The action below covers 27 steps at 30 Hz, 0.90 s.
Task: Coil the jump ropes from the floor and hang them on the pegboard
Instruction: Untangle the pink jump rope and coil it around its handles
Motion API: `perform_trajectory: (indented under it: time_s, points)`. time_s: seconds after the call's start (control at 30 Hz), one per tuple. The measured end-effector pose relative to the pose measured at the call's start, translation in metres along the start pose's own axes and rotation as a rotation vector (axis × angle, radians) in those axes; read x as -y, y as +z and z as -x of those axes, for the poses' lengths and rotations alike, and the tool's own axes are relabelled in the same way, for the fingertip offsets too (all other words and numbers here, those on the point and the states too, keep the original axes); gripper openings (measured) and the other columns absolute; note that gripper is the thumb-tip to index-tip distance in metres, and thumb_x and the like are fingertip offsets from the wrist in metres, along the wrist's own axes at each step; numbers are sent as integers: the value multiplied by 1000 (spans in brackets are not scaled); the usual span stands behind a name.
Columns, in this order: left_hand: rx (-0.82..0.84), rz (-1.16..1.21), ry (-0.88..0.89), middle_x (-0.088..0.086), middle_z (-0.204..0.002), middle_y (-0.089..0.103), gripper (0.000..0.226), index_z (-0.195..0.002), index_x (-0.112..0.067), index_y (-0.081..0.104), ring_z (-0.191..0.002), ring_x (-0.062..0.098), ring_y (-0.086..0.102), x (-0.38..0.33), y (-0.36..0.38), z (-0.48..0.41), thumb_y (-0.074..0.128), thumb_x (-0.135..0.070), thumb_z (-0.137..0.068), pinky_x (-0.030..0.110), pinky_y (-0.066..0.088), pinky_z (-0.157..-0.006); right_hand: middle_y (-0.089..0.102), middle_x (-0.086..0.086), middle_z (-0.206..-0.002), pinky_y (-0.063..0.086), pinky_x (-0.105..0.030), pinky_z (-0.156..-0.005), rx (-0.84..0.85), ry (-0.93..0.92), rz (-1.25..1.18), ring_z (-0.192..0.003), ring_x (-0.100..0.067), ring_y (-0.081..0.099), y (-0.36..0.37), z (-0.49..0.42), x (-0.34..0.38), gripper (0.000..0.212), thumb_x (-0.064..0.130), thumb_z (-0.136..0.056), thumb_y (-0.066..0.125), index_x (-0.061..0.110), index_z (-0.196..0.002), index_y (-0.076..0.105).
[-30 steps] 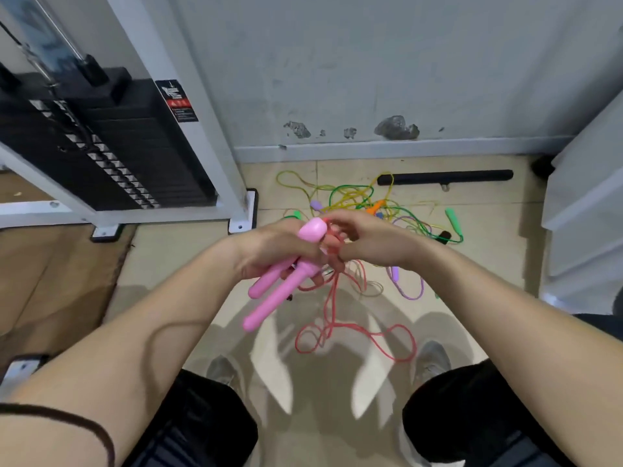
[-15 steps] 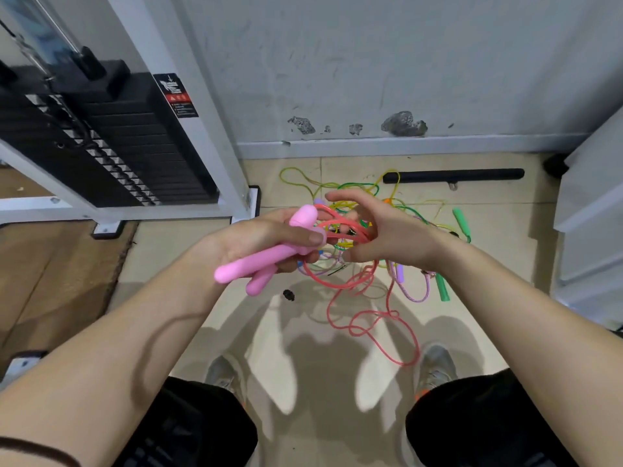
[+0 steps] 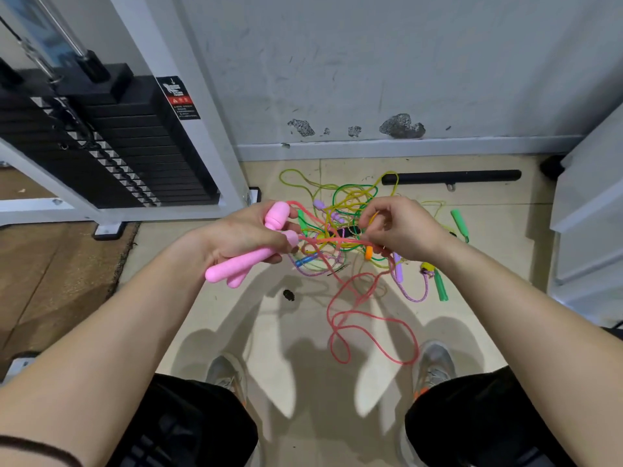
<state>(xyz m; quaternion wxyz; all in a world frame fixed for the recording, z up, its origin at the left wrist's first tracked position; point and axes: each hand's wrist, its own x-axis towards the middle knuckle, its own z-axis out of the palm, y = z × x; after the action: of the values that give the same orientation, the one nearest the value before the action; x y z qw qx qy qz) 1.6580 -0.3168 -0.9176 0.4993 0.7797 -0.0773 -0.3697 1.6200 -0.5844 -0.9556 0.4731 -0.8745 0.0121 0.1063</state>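
Aloft, pink rope [image 3: 325, 242] between left hand [image 3: 241, 239], right hand [image 3: 403, 230]

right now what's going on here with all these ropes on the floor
A person is coiling one jump rope. The left hand grips both pink plastic handles, while the right hand pinches the thin pink cord stretched between the hands; the rest trails in loose loops to the beige tiled floor. A tangle of green, yellow and purple jump ropes lies beyond. No pegboard is in view.
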Motion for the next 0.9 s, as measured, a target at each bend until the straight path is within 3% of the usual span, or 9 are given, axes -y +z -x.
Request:
perform_trajectory:
  time_s: [0.13,0.2,0.3,0.43,0.5,0.57,0.63,0.77,0.9]
  points:
    - [-69,94,-55,9,-110,73,36,-119,-8,55,-102,30,71,1,-12,4,59,7,-87,27,53,-62,62,-3,-82,40,-26,-56,-63,114,225,-62,-13,54,-5,-11,-21,15,10,-97,50,16,-102,63]
    - [-93,98,-80,15,-110,72,40,-122,-5,51,-100,34,71,0,-15,8,59,8,-85,30,53,-64,66,-10,-102,47,-30,-70,-161,253,497,-86,-26,61,-12,-13,-37,18,15,-96,47,17,-107,61]
    - [17,75,-29,9,-117,71,32,-121,-6,52,-105,28,71,-5,-8,17,56,6,-91,26,54,-63,55,-17,-133,48,-44,-98,-66,413,793,-121,-38,53,-13,-7,-37,43,17,-92,49,15,-135,52]
    - [235,132,53,11,-128,65,37,-127,-4,50,-115,28,66,-14,10,21,50,9,-92,22,52,-62,38,0,-154,30,-26,-110,127,-48,208,-142,-18,34,11,6,12,77,13,-79,62,26,-151,38]
    - [313,112,98,13,-131,62,43,-131,-4,49,-118,29,64,-16,17,19,51,10,-90,22,53,-62,46,6,-144,39,-23,-101,298,-118,-156,-129,-10,46,25,13,33,78,14,-71,56,25,-146,42]
    - [351,82,136,14,-131,62,46,-133,-4,49,-118,27,64,-20,21,19,51,11,-90,21,53,-63,55,-2,-114,42,-31,-85,432,-109,-388,-101,-18,53,32,17,38,54,10,-72,52,6,-126,52]
    - [361,76,155,16,-129,64,44,-132,-3,51,-119,27,63,-20,21,19,54,6,-88,20,53,-65,46,-11,-90,34,-39,-75,456,-106,-493,-83,-22,47,33,17,38,32,10,-77,52,-7,-105,50]
    - [274,114,111,15,-123,68,30,-121,-3,59,-120,27,63,-14,16,17,57,7,-93,23,54,-78,46,-4,-70,31,-28,-53,421,33,-413,-59,-19,36,24,15,35,13,16,-89,60,21,-100,62]
    - [260,17,92,23,-111,69,26,-114,-1,65,-102,24,69,-13,18,13,61,7,-90,26,54,-84,49,5,-63,20,-22,-46,385,28,-269,-48,-9,30,20,16,37,13,30,-97,61,18,-92,61]
